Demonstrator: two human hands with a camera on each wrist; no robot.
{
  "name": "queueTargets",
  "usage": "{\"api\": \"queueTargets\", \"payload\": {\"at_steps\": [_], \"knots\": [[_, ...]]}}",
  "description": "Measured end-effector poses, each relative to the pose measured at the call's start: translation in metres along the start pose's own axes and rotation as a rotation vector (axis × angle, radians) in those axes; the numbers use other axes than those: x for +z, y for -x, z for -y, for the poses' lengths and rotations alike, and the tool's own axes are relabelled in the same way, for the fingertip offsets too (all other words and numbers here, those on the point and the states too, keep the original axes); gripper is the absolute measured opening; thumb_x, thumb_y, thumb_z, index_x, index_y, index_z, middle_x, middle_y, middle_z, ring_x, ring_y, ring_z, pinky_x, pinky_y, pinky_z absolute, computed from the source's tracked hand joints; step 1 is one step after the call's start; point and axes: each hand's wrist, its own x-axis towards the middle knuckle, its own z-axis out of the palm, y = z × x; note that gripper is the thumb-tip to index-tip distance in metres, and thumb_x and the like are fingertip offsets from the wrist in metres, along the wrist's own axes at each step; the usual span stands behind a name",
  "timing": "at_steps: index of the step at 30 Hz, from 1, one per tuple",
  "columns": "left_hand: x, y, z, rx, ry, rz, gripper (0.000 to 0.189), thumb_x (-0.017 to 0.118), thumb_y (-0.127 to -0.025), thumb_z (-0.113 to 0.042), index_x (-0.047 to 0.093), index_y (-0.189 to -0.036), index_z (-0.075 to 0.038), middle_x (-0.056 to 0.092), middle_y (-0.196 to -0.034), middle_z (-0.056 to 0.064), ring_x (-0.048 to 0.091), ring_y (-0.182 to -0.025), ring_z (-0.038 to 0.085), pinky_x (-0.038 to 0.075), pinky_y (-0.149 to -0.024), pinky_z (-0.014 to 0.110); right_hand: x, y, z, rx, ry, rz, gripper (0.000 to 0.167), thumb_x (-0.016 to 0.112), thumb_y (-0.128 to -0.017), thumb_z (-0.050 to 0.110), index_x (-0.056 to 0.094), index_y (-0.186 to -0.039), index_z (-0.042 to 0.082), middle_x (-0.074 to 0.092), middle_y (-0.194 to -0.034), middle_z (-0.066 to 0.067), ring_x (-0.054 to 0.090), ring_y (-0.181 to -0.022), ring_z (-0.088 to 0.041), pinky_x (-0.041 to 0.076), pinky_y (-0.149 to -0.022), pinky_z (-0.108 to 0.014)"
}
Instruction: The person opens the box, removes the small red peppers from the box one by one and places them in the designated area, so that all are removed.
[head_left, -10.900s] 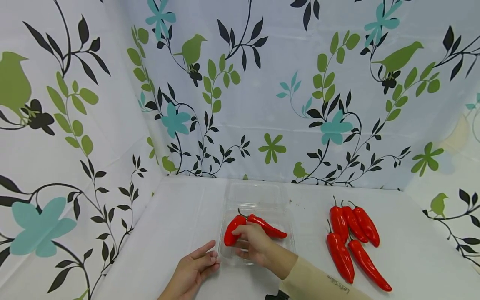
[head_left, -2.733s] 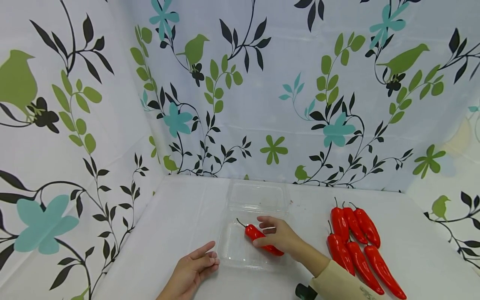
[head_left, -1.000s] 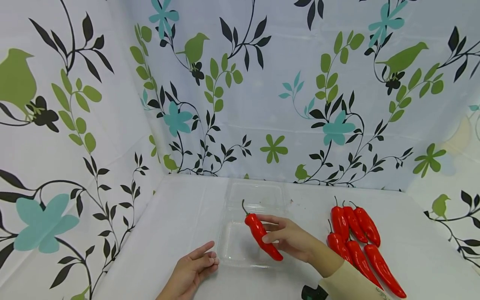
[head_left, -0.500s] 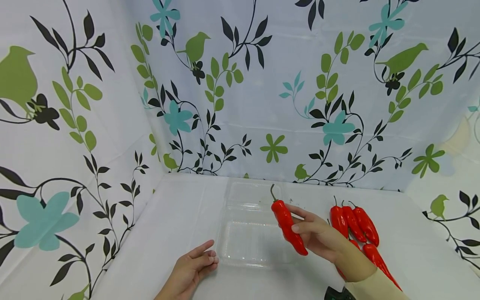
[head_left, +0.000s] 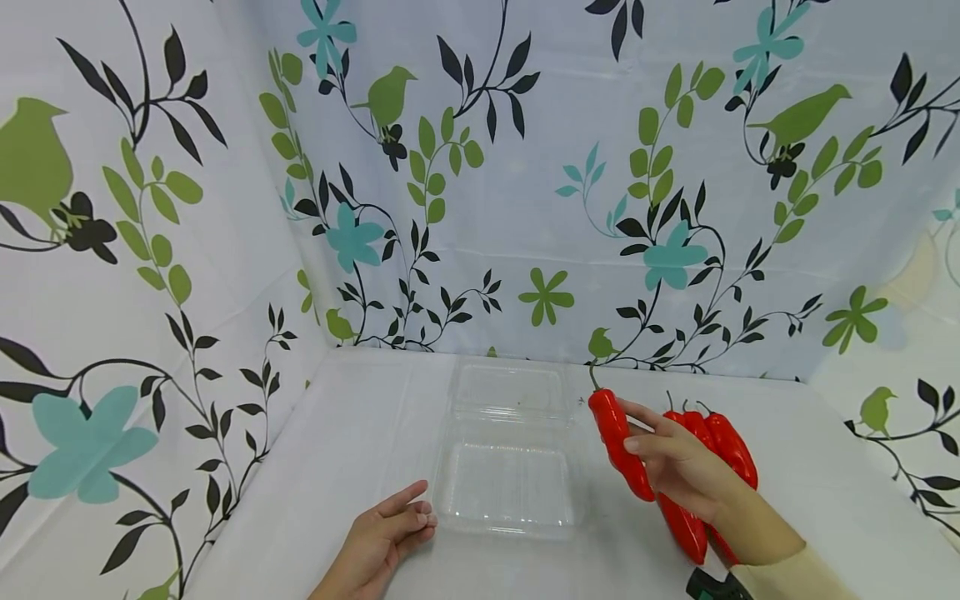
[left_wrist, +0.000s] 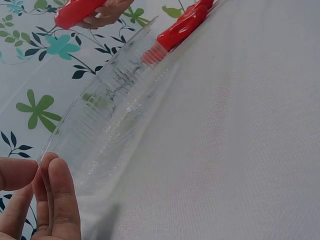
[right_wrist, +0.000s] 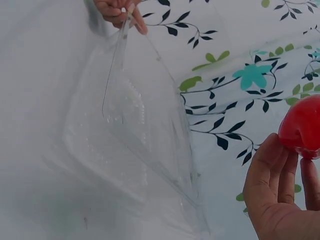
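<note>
A red chili pepper point(head_left: 619, 443) with a green stem hangs in the air, pinched between the thumb and fingers of my right hand point(head_left: 686, 467). It is right of an open clear plastic clamshell container point(head_left: 504, 527), whose lid lies folded back behind the base. Thumb and fingertips of my left hand point(head_left: 381, 537) pinch the container's near-left rim, clearest in the left wrist view, where the rim of the container point(left_wrist: 107, 117) runs up from the fingers. The right wrist view shows the held pepper point(right_wrist: 302, 125) above the fingertips.
Several red chili peppers point(head_left: 729, 442) lie on the white table point(head_left: 375, 417) at the right, partly hidden behind my right hand and forearm. A patterned curtain point(head_left: 480, 167) stands behind and to the sides. A dark wrist camera point(head_left: 716, 587) sits below my right wrist.
The container held two peppers, then one; now it holds none. My right hand lifted the last pepper out and carried it right toward the others. My left hand stays at the rim.
</note>
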Motion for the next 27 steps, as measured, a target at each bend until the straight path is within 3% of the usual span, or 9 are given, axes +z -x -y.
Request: {"api": "queueTargets", "payload": {"at_steps": [8, 16, 22, 27], "knots": [[0.0, -0.001, 0.001, -0.003, -0.002, -0.003, 0.07, 0.067, -0.092, 0.005, 0.032, -0.151, 0.012, 0.062, -0.108, 0.011, 0.069, -0.098, 0.019, 0.056, -0.094, 0.03, -0.037, 0.018, 0.002, -0.013, 0.066, -0.07, 0.046, 0.054, -0.102, 0.009, 0.046, -0.143, 0.029, 0.047, -0.141, -0.001, 0.047, -0.127, -0.023, 0.051, -0.103, -0.048], [0.0, -0.002, 0.001, -0.007, 0.006, -0.011, 0.069, 0.067, -0.091, 0.005, 0.033, -0.151, 0.012, 0.063, -0.107, 0.012, 0.069, -0.098, 0.019, 0.056, -0.094, 0.031, -0.088, 0.034, 0.0, -0.011, 0.27, -0.18, 0.049, 0.058, -0.102, 0.013, 0.045, -0.144, 0.034, 0.043, -0.142, -0.002, 0.051, -0.121, -0.019, 0.051, -0.102, -0.052], [-0.001, -0.002, 0.001, 0.003, 0.0, -0.008, 0.067, 0.067, -0.092, 0.005, 0.034, -0.15, 0.012, 0.063, -0.107, 0.011, 0.069, -0.097, 0.019, 0.056, -0.094, 0.031, -0.121, 0.045, -0.003, 0.054, 0.49, -0.283, 0.071, 0.065, -0.099, 0.02, 0.028, -0.159, 0.02, 0.02, -0.159, -0.027, 0.047, -0.122, -0.021, 0.054, -0.098, -0.05], [-0.001, -0.002, 0.001, 0.01, -0.006, -0.01, 0.066, 0.067, -0.092, 0.005, 0.035, -0.15, 0.012, 0.063, -0.105, 0.01, 0.069, -0.096, 0.019, 0.057, -0.093, 0.031, -0.144, 0.055, -0.004, 0.13, 0.568, -0.351, 0.084, 0.067, -0.098, 0.022, 0.014, -0.16, 0.003, 0.019, -0.157, -0.035, 0.054, -0.116, -0.019, 0.056, -0.095, -0.051]]}}
